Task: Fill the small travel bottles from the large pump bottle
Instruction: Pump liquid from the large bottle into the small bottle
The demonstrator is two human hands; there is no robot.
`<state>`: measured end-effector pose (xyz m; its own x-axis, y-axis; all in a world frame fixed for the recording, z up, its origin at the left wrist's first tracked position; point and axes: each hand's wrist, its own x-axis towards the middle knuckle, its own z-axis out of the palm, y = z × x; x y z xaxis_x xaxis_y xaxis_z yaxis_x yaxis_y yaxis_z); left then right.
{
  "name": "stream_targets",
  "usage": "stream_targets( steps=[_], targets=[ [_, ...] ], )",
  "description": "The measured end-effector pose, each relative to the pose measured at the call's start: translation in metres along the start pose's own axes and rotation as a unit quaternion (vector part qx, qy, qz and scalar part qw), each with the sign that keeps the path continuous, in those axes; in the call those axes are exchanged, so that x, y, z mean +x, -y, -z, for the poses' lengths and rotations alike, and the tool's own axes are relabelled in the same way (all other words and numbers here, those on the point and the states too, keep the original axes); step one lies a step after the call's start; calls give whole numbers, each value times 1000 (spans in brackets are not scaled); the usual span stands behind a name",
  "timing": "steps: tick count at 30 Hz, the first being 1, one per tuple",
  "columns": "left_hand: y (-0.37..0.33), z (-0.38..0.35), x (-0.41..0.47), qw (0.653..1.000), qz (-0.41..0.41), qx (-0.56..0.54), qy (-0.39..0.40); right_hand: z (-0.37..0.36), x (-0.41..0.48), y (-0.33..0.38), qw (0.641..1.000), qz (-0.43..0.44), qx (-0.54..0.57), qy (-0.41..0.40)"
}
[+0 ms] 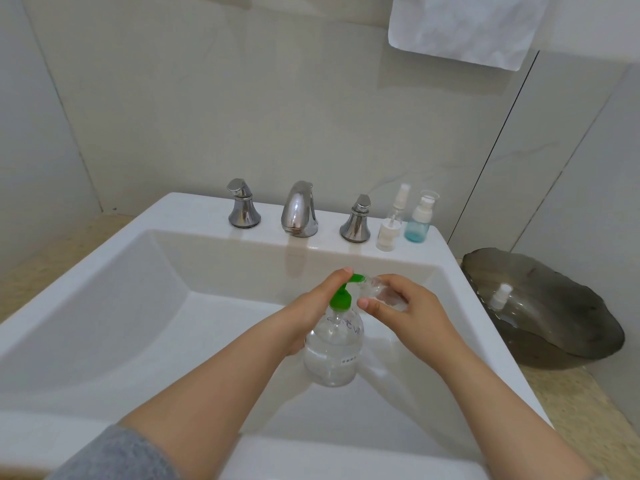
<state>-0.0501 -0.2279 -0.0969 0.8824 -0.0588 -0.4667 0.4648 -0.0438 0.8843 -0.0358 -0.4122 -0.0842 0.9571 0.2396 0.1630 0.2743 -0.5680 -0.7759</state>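
I see left hand (313,303) gripping pump bottle (334,351) over sink (104,306) | right hand (401,306) holding small bottle (379,292) at spout | two bottles (403,216) behind sink, unclear if filled

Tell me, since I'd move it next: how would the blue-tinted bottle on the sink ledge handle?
The blue-tinted bottle looks small and only partly filled, so probably light. It is tall with a clear cap on top, so a sideways nudge might tip it. It stands near the sink corner, beside a clear spray bottle, which it could knock.
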Motion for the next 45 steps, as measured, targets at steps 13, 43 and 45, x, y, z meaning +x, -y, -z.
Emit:
stream_targets(
  steps=[13,43,45],
  targets=[
    [-4,1,-3,1000,-9,2,11,0,1,0,1000,5,4,6],
    [-1,7,4,999,-18,-11,31,0,1,-2,1000,-3,1,10],
    [0,7,5,999,-23,-8,32,0,1,-2,1000,-1,4,8]
  ],
)
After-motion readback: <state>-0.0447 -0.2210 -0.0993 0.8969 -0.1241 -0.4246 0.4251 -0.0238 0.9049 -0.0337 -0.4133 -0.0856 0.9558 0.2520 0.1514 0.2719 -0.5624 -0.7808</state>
